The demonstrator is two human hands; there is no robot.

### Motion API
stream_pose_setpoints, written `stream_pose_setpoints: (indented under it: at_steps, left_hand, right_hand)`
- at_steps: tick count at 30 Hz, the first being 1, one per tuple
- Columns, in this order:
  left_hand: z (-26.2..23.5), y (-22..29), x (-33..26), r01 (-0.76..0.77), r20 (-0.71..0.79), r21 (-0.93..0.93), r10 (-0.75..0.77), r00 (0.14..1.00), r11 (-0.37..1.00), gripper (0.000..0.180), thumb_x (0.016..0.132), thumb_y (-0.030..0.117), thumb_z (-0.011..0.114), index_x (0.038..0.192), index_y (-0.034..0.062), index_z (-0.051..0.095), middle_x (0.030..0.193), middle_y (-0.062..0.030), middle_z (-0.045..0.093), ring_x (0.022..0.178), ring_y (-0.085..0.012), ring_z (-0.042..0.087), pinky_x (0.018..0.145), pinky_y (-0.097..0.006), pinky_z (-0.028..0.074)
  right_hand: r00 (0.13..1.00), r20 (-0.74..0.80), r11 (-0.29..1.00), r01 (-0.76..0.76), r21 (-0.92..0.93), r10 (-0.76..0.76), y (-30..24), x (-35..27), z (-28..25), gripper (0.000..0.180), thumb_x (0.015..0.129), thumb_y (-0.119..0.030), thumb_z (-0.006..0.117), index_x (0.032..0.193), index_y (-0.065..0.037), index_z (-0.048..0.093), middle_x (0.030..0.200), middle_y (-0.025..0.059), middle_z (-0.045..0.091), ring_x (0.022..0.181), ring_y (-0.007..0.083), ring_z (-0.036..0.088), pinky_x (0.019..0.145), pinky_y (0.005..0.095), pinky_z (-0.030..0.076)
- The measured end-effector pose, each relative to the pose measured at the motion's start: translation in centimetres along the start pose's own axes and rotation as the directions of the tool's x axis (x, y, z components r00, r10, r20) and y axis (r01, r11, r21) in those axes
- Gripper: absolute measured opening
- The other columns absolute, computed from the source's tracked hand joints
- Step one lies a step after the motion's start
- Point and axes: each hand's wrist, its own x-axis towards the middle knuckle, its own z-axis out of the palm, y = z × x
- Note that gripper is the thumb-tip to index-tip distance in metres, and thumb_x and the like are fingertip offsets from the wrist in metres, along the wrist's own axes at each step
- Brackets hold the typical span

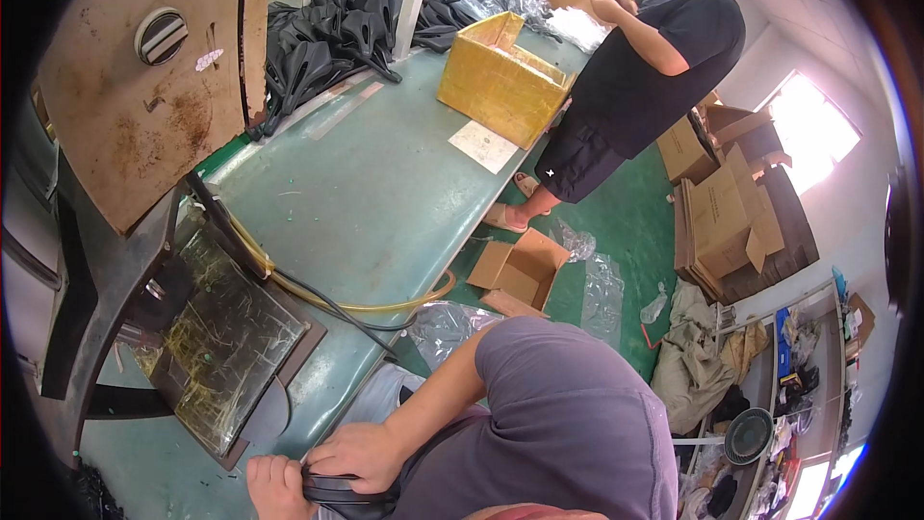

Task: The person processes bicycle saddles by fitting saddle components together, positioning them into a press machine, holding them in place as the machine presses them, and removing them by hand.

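At the lower edge, near the front of the green table (289,241), both my hands are closed on a glossy black curved piece (337,493). My left hand (277,487) grips its left end, knuckles up. From above, my right hand (361,455) presses against its top, its fingers bent over it. The lower part of the piece is hidden by my hands and the picture's edge, so its kind cannot be made out. Beyond my hands lies the scuffed flat plate (236,337) of a machine, strewn with yellowish strands.
A rusty machine housing with a knob (161,37) rises at left. Yellow hose (385,307) and black cable cross the table. Farther off are a pile of black moulded parts (322,39), a yellow taped box (505,82), a standing co-worker (645,87), and an open carton (520,270) on the floor.
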Motion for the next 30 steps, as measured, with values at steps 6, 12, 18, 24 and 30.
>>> stream_pose_setpoints:
  at_steps: [6,12,18,24,30]
  left_hand:
    - [0.3,-0.6,-0.1,0.002,0.023,-0.015,-0.002,1.000,1.000,0.044,0.057,0.018,0.075,0.094,0.0059,0.055,0.092,-0.0132,0.056,0.088,-0.0382,0.057,0.082,-0.051,0.044]
    - [-0.6,-0.9,-0.3,0.005,0.005,0.012,-0.005,1.000,1.000,0.046,0.055,0.020,0.076,0.094,0.0062,0.056,0.092,-0.0128,0.057,0.087,-0.0374,0.058,0.084,-0.053,0.044]
    - [-2.4,-3.0,3.3,0.075,-0.020,0.095,-0.073,0.997,0.993,0.040,0.069,0.011,0.076,0.107,0.0049,0.066,0.115,-0.0136,0.071,0.128,-0.0374,0.065,0.110,-0.058,0.044]
    - [-0.6,-6.2,6.6,0.540,-0.535,-0.098,-0.502,0.680,0.836,0.040,0.089,-0.003,0.072,0.128,0.0007,0.064,0.134,-0.0182,0.068,0.124,-0.0408,0.064,0.109,-0.045,0.051]
    - [2.8,-7.6,10.6,0.610,-0.490,-0.388,-0.715,0.498,0.691,0.030,0.101,0.026,0.075,0.095,-0.0035,0.070,0.122,-0.0230,0.069,0.108,-0.0394,0.068,0.097,-0.045,0.054]
  right_hand:
    - [0.997,-0.059,0.999,0.050,0.002,-0.049,0.0,-0.1,-0.3,0.053,0.078,-0.017,0.068,0.125,0.006,0.060,0.129,0.0258,0.063,0.103,0.0462,0.069,0.083,0.0512,0.060]
    - [0.999,-0.033,1.000,0.031,-0.003,-0.031,-0.1,0.7,-0.1,0.059,0.079,-0.020,0.070,0.130,0.007,0.059,0.130,0.0262,0.063,0.104,0.0453,0.068,0.086,0.0500,0.059]
    - [0.982,-0.161,0.968,0.056,-0.245,-0.097,0.2,1.8,-2.5,0.061,0.082,-0.020,0.073,0.137,0.004,0.060,0.134,0.0245,0.065,0.110,0.0411,0.069,0.093,0.0495,0.058]
    - [0.906,-0.423,0.921,-0.168,-0.352,0.004,4.3,7.7,-7.3,0.055,0.083,-0.013,0.070,0.134,0.007,0.063,0.126,0.0290,0.070,0.116,0.0464,0.070,0.102,0.0499,0.059]
    - [0.864,-0.502,0.880,-0.217,-0.423,-0.028,10.1,13.5,-8.9,0.052,0.080,-0.016,0.071,0.127,0.006,0.064,0.107,0.0234,0.071,0.096,0.0429,0.071,0.086,0.0489,0.059]
